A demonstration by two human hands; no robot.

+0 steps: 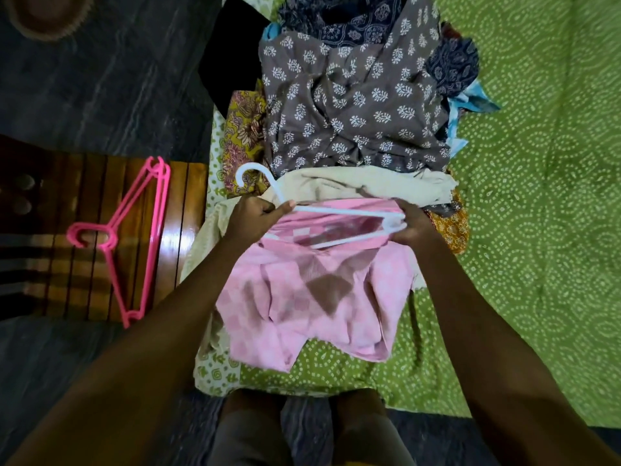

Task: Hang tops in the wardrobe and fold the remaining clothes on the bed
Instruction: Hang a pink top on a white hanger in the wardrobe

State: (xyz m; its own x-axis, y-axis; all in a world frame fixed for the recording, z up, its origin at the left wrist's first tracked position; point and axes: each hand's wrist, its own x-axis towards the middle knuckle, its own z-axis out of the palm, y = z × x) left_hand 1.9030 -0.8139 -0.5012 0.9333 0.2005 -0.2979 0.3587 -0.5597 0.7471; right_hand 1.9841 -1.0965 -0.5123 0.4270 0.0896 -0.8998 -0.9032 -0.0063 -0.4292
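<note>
A pink checked top lies on the bed's near edge. Over its upper end sits a white plastic hanger, its hook pointing up and left. My left hand grips the hanger near the hook's base, thumb on the bar. My right hand holds the hanger's right end together with the pink fabric there. Behind the top lie a cream garment and a brown top with white leaf prints.
The bed has a green dotted cover. More clothes are piled at the back: dark blue prints, a yellow floral piece, a black garment. Pink hangers lie on a wooden stool to the left. The floor is dark.
</note>
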